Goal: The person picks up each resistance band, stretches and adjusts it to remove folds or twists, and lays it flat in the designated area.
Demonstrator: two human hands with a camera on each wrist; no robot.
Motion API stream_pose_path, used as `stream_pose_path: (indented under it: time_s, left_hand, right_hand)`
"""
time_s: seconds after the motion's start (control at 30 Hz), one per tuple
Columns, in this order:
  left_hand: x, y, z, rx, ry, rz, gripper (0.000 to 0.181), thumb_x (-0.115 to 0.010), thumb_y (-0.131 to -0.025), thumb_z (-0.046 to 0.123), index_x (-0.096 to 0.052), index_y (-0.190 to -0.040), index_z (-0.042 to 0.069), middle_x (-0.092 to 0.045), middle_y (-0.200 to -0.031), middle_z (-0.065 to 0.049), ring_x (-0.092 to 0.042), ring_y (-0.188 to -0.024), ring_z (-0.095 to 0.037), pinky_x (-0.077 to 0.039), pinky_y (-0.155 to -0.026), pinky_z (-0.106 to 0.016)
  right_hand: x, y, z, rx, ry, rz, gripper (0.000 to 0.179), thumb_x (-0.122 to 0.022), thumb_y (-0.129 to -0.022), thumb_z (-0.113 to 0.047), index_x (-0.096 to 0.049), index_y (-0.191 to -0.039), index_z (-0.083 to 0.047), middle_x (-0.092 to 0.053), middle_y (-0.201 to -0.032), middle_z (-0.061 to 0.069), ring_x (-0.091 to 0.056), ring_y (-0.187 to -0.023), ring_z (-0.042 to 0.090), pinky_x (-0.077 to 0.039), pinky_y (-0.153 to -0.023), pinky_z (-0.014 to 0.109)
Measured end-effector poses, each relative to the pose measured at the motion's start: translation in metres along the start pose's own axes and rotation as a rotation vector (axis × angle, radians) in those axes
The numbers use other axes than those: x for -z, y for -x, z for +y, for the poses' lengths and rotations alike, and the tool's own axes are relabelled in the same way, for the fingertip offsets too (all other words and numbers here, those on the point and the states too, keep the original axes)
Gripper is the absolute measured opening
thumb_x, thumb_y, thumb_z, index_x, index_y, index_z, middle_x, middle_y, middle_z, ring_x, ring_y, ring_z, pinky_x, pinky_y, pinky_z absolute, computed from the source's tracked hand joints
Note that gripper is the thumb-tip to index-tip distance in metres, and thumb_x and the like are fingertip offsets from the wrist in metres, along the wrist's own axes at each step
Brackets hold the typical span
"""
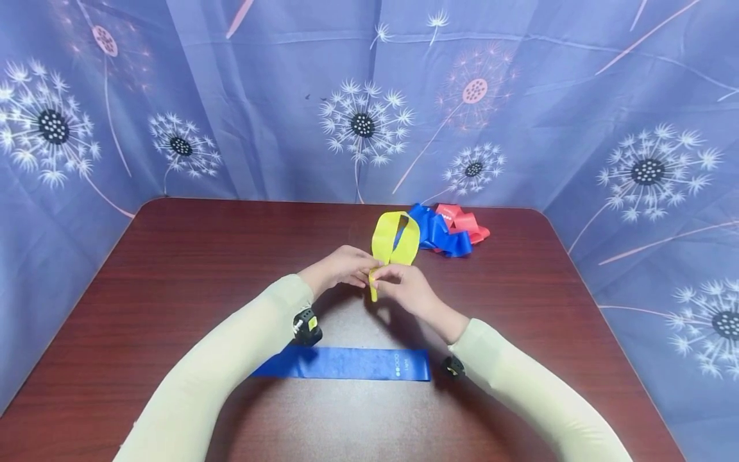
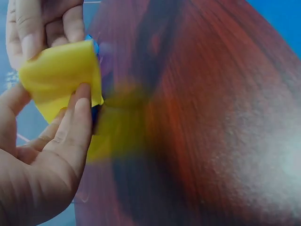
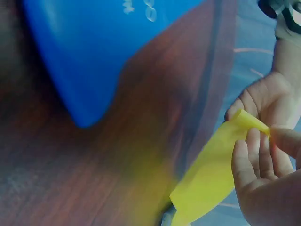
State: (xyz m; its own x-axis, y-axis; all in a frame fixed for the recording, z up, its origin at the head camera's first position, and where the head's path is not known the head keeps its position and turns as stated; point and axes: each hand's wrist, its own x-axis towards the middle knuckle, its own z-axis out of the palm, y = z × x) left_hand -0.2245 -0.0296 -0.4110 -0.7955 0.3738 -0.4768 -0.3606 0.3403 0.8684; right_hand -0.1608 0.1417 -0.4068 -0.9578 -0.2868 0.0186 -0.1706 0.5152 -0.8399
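Currently, the left hand (image 1: 344, 265) and right hand (image 1: 412, 290) are both pinching a yellow band (image 1: 383, 240), holding it over the table (image 1: 202, 289), while a flat blue band (image 1: 352, 364) (white print (image 1: 398, 366) showing near one end) is lying on the near side.

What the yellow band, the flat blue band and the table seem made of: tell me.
Yellow band: probably latex or rubber, smooth and satiny, bending in soft loops.
Flat blue band: likely similar, its smooth face faintly shiny.
Table: wood or wood-look laminate, polished, given its streaky grain and glare.
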Motion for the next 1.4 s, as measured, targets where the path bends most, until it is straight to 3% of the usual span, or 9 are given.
stream_pose_path:
  time_s: [0.1, 0.23, 0.43, 0.53, 0.67, 0.83, 1.13, 1.23, 1.4]
  left_hand:
    - [0.002, 0.001, -0.006, 0.007, -0.019, -0.002, 0.041, -0.062, -0.093, 0.004, -0.060, -0.131, -0.010, -0.071, -0.100, -0.013, -0.068, -0.076, -0.013, -0.062, -0.076, -0.028]
    - [0.006, 0.006, -0.015, 0.012, -0.067, 0.017, 0.038, -0.060, -0.090, -0.002, -0.062, -0.127, -0.011, -0.071, -0.104, -0.016, -0.069, -0.079, -0.015, -0.063, -0.079, -0.032]
    - [0.018, 0.018, -0.032, 0.043, -0.063, 0.009, 0.034, -0.056, -0.096, 0.001, -0.059, -0.128, -0.010, -0.070, -0.087, -0.011, -0.064, -0.059, -0.010, -0.056, -0.056, -0.020]
    - [0.024, 0.024, -0.038, 0.050, -0.070, 0.003, 0.031, -0.054, -0.098, 0.003, -0.058, -0.125, -0.010, -0.069, -0.083, -0.010, -0.065, -0.057, -0.009, -0.055, -0.055, -0.019]
    - [0.031, 0.031, -0.043, 0.063, -0.086, -0.012, 0.028, -0.052, -0.099, 0.005, -0.057, -0.123, -0.010, -0.070, -0.082, -0.010, -0.065, -0.056, -0.009, -0.055, -0.055, -0.020]
    - [0.034, 0.034, -0.047, 0.071, -0.105, -0.038, 0.026, -0.054, -0.098, 0.006, -0.058, -0.119, -0.009, -0.069, -0.077, -0.007, -0.065, -0.057, -0.009, -0.054, -0.056, -0.020]
    - [0.027, 0.019, -0.041, 0.091, -0.146, -0.047, 0.029, -0.053, -0.098, 0.022, -0.062, -0.109, -0.004, -0.063, -0.072, -0.002, -0.062, -0.056, -0.009, -0.053, -0.054, -0.020]
    - [0.026, 0.013, -0.035, 0.097, -0.148, -0.008, 0.038, -0.051, -0.101, 0.025, -0.061, -0.118, -0.007, -0.062, -0.070, -0.002, -0.062, -0.054, -0.009, -0.053, -0.053, -0.020]
    - [0.028, 0.000, -0.027, 0.060, -0.174, 0.123, 0.044, -0.054, -0.101, 0.022, -0.060, -0.130, -0.010, -0.061, -0.079, -0.003, -0.060, -0.057, -0.010, -0.052, -0.052, -0.020]
  right_hand:
    - [-0.002, 0.004, 0.002, 0.018, 0.055, -0.057, 0.019, -0.071, -0.093, -0.009, -0.076, -0.107, 0.002, -0.077, -0.107, 0.019, -0.070, -0.108, 0.033, -0.055, -0.100, 0.045]
    - [0.006, 0.005, 0.011, -0.014, 0.052, -0.077, 0.021, -0.069, -0.094, -0.010, -0.074, -0.109, 0.004, -0.077, -0.102, 0.020, -0.070, -0.097, 0.028, -0.058, -0.091, 0.038]
    - [0.033, -0.004, 0.038, -0.224, -0.142, 0.069, 0.028, -0.062, -0.098, -0.006, -0.062, -0.118, 0.014, -0.070, -0.104, 0.029, -0.071, -0.079, 0.017, -0.063, -0.079, 0.033]
    - [0.045, -0.008, 0.051, -0.355, -0.229, 0.149, 0.031, -0.062, -0.100, -0.011, -0.057, -0.122, 0.011, -0.069, -0.105, 0.020, -0.067, -0.078, 0.009, -0.062, -0.077, 0.024]
    - [0.052, -0.011, 0.060, -0.463, -0.341, 0.125, 0.039, -0.059, -0.103, -0.020, -0.051, -0.128, 0.009, -0.066, -0.097, 0.005, -0.066, -0.076, 0.005, -0.059, -0.074, 0.017]
    - [0.046, -0.016, 0.057, -0.471, -0.421, 0.033, 0.050, -0.056, -0.105, -0.026, -0.047, -0.135, 0.013, -0.066, -0.093, 0.001, -0.067, -0.074, 0.004, -0.059, -0.075, 0.017]
    - [0.028, -0.028, 0.054, -0.493, -0.362, 0.110, 0.034, -0.058, -0.099, -0.006, -0.053, -0.127, 0.013, -0.064, -0.090, 0.006, -0.065, -0.067, 0.005, -0.061, -0.073, 0.020]
    - [0.029, -0.025, 0.053, -0.479, -0.305, 0.125, 0.030, -0.055, -0.096, -0.001, -0.056, -0.123, 0.013, -0.065, -0.098, 0.014, -0.064, -0.069, 0.007, -0.062, -0.078, 0.025]
    - [0.031, -0.016, 0.050, -0.420, -0.208, 0.094, 0.029, -0.057, -0.096, -0.001, -0.059, -0.121, 0.013, -0.066, -0.111, 0.028, -0.067, -0.072, 0.009, -0.063, -0.082, 0.030]
